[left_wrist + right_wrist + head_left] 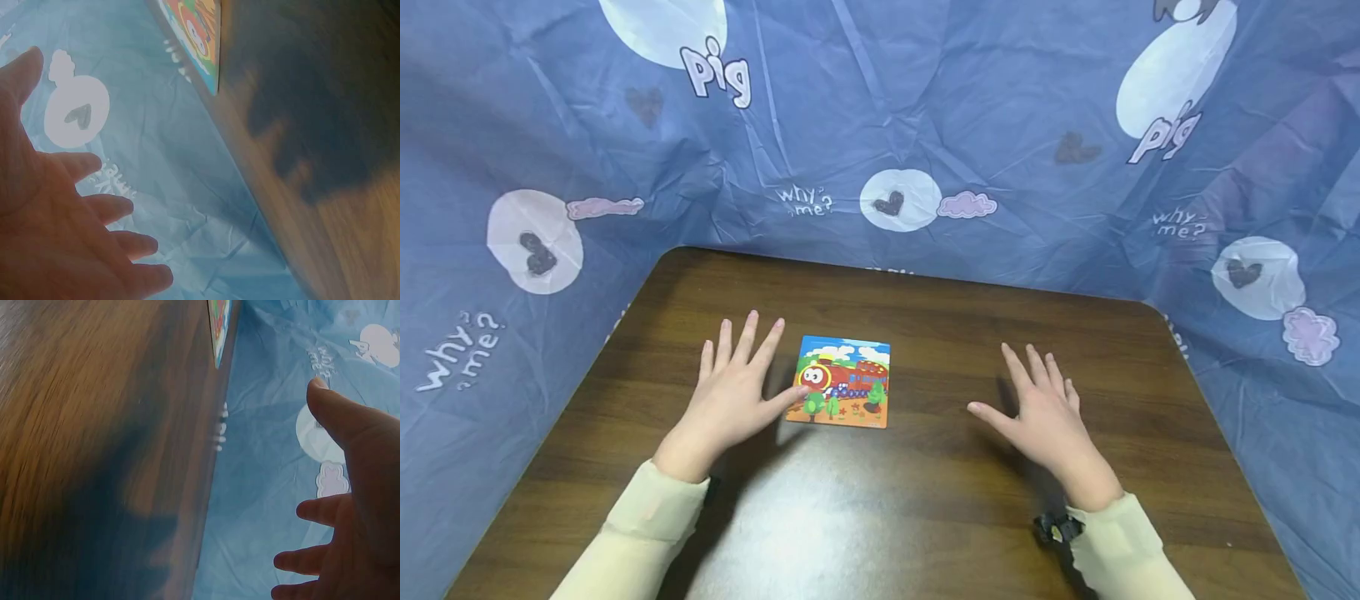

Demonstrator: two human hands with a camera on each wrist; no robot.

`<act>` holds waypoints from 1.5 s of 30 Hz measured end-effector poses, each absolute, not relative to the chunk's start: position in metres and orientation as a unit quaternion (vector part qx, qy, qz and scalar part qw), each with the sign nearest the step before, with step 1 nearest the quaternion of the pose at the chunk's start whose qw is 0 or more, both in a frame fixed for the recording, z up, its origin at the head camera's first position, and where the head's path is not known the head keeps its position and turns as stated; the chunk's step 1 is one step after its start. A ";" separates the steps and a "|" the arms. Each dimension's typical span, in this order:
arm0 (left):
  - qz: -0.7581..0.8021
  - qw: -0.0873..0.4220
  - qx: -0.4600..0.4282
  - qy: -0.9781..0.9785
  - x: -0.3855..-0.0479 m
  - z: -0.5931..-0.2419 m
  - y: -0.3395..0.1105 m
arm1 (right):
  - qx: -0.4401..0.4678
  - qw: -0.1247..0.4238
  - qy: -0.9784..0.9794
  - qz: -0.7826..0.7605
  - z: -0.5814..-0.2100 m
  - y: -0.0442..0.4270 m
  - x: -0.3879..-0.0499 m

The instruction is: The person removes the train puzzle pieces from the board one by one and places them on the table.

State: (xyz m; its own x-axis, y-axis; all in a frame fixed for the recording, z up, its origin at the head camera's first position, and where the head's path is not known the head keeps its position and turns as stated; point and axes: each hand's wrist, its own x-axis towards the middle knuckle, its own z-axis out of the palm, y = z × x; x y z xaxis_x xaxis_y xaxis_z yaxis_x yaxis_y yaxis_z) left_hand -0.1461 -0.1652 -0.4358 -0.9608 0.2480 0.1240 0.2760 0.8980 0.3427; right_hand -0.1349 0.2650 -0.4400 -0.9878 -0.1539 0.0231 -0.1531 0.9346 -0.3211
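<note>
Head view: noted square train picture card (853, 379) flat on wooden desk (955, 500). Observed left hand (730, 400) beside card's left edge, fingers spread, thumb overlapping card; cannot confirm contact. Observed right hand (1048, 425) well right of card, likewise spread, holding nothing.

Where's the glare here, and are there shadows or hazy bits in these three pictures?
Head view: pale glare on the table, low in the frame, clear of the train picture; left wrist view: a soft-edged, finger-shaped shadow on the wood, colours hazy; right wrist view: another blurry-edged shadow, lower left.
</note>
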 end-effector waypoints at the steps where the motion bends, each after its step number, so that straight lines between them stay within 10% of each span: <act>1: -0.182 0.036 -0.139 -0.973 -0.147 -0.436 -0.164 | -0.081 0.003 0.983 -0.164 -0.440 0.262 -0.136; 45: -0.184 -0.140 -0.202 -0.952 -0.185 -0.464 -0.119 | -0.153 0.086 0.966 -0.190 -0.475 0.153 -0.208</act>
State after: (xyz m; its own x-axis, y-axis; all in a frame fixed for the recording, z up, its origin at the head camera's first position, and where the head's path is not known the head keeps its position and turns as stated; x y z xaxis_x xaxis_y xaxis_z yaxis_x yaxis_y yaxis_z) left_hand -0.1851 -0.1186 -0.4644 -0.8798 0.4350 -0.1918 0.3326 0.8514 0.4057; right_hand -0.2084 0.1528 -0.4746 -0.9382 -0.3291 -0.1071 -0.2638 0.8804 -0.3942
